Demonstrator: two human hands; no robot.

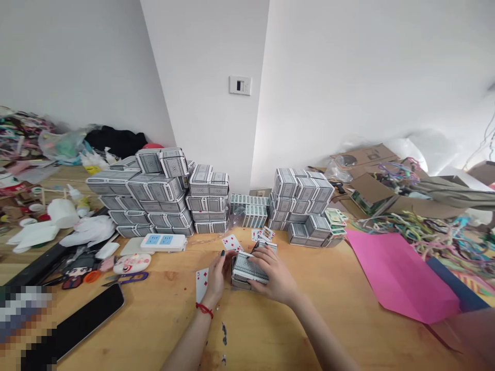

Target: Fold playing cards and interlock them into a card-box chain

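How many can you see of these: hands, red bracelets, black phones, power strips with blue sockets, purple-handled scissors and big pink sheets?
Hands: 2 (left hand, right hand)
Red bracelet: 1
Black phone: 1
Power strip: 1
Purple-handled scissors: 1
Big pink sheet: 1
Total: 7

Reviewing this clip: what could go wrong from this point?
1. The right hand lies over the card block with the left hand at its side; uneven pressure might push cards out of line.
2. A loose diamond card lies right beside the left wrist and could get swept aside.
3. The tall left stack has blocks perched on top; a bump might tip some onto the power strip in front.
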